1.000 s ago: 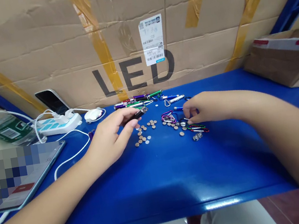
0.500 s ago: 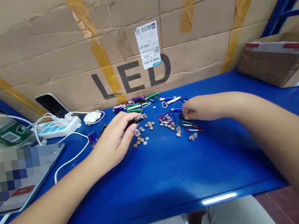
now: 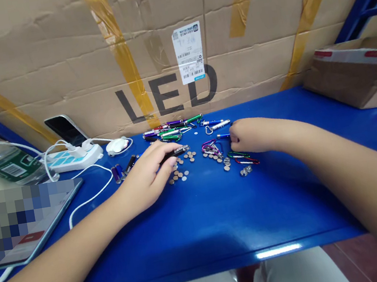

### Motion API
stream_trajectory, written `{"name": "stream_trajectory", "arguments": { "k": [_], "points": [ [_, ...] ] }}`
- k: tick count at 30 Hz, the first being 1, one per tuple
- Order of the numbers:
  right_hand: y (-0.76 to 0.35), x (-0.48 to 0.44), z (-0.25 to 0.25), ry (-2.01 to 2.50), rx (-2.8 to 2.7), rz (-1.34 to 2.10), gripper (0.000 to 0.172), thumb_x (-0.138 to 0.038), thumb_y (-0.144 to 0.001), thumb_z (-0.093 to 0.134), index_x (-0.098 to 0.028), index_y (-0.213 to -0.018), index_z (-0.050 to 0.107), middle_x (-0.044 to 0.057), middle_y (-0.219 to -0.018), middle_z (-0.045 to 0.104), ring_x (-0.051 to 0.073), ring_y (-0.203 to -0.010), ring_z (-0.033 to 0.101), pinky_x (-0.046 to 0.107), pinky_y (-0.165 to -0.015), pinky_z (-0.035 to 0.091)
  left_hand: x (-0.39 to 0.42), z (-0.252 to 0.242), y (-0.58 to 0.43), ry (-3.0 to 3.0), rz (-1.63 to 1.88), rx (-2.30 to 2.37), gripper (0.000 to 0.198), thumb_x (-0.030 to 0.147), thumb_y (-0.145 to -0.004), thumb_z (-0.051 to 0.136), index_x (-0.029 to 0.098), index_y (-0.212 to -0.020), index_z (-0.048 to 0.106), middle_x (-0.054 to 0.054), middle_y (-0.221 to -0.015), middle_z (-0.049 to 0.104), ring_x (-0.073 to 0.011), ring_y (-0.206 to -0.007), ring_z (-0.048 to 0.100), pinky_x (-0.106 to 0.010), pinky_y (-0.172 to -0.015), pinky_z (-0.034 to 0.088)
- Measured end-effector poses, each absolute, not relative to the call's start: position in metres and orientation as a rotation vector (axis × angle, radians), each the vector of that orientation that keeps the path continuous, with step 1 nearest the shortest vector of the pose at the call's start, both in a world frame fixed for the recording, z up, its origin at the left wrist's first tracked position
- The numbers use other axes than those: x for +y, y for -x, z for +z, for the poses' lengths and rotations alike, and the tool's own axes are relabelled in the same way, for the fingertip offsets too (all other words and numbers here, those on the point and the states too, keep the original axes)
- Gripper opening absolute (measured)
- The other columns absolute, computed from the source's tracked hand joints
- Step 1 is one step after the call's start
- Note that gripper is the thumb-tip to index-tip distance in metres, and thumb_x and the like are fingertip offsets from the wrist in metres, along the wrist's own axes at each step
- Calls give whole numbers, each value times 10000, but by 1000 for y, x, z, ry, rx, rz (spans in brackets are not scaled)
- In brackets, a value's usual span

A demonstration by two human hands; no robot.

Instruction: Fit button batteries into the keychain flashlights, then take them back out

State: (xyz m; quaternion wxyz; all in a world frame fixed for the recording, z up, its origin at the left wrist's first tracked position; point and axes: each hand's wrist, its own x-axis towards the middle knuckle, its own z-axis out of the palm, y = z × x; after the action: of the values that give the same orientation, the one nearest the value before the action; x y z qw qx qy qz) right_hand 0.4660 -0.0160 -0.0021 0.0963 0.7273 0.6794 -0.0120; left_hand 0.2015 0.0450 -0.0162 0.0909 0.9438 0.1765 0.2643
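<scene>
My left hand (image 3: pixel 150 171) is closed around a small black flashlight (image 3: pixel 176 152), whose silver end points right over a scatter of button cells (image 3: pixel 178 175). My right hand (image 3: pixel 245 136) has its fingers curled down at the table; whatever is in them is hidden. A blue flashlight (image 3: pixel 222 136) lies against its fingertips. Just in front of that hand are a green carabiner (image 3: pixel 239 154) and a red carabiner (image 3: pixel 248 160). Between my hands sits a purple carabiner (image 3: pixel 207 145) among small metal parts. Silver caps (image 3: pixel 246 171) lie nearer to me.
Several coloured flashlights with carabiners (image 3: pixel 172 131) lie by the large cardboard box (image 3: pixel 71 59). To the left are flashlight tubes (image 3: pixel 118 172), a white power strip (image 3: pixel 73 159), cables, a bottle (image 3: pixel 13 166) and a tablet (image 3: pixel 41 226). A smaller carton (image 3: pixel 350 75) stands right.
My right hand's fingers have curled in tighter, and the black carabiners seen by them earlier no longer show. The left hand keeps the black flashlight, almost unmoved. The view has shifted slightly.
</scene>
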Motion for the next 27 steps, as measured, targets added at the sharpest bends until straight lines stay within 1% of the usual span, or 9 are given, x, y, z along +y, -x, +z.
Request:
{"name": "stream_trajectory", "arguments": {
  "k": [3,7,9,11,14,17,20,25,27],
  "points": [
    [-468,-19,2,-2298,2087,-119,200,-264,-796,492,-170,-675,622,105,-724,669,181,-571,553,310,-535,381,45,-17,-202,-2782,764,544,295,259,-1001,386,177,-1227,557,-57,-1120,624,-177,-1045,587,-306,-957,458],
    [-466,-25,8,-2504,2395,-669,83,-269,-811,499,-218,-771,552,25,-719,641,155,-559,548,270,-483,387,40,-17,-207,-2683,769,631,311,316,-999,377,169,-1186,578,-64,-1119,648,-189,-1045,599,-308,-928,463],
    [-457,-27,9,-2345,2656,-1083,55,-222,-822,486,-226,-778,518,0,-742,623,139,-607,551,253,-529,428,36,-16,-209,-2591,772,685,301,376,-977,434,170,-1105,611,-44,-997,678,-176,-906,623,-285,-819,484],
    [-444,-30,8,-2075,2758,-1523,87,-165,-816,471,-215,-749,497,-11,-748,610,115,-612,541,241,-578,457,32,-16,-211,-2468,743,708,290,423,-925,532,174,-1039,628,-5,-826,665,-143,-708,592,-252,-671,471],
    [-426,-33,6,-1821,2681,-1886,91,-152,-824,478,-201,-752,503,-21,-750,596,90,-587,525,219,-562,454,28,-15,-213,-2307,724,710,302,421,-845,636,178,-1024,636,37,-680,589,-105,-555,494,-223,-549,413],
    [-417,-35,3,-1716,2642,-2005,77,-189,-849,494,-198,-774,508,-26,-758,584,87,-611,532,211,-564,461,26,-13,-215,-2271,716,728,261,391,-813,660,170,-953,660,44,-623,544,-100,-535,470,-218,-527,381],
    [-415,-34,-1,-1724,2625,-1986,91,-195,-857,485,-201,-767,498,-29,-749,576,88,-617,533,208,-560,462,25,-10,-216,-2312,727,748,212,369,-815,646,158,-828,668,27,-636,564,-96,-549,471,-218,-531,371],
    [-415,-33,-4,-1732,2622,-1937,125,-232,-877,485,-202,-756,492,-26,-738,579,91,-612,534,213,-561,464,24,-9,-217,-2330,752,741,180,327,-781,673,161,-848,689,70,-548,468,-69,-488,356,-198,-487,316],
    [-415,-33,-3,-1750,2624,-1916,137,-272,-897,482,-204,-778,492,-23,-749,583,95,-614,539,220,-560,466,25,-8,-217,-2352,729,730,160,311,-770,679,163,-829,692,72,-548,460,-65,-489,347,-194,-483,307]
  ]
}}
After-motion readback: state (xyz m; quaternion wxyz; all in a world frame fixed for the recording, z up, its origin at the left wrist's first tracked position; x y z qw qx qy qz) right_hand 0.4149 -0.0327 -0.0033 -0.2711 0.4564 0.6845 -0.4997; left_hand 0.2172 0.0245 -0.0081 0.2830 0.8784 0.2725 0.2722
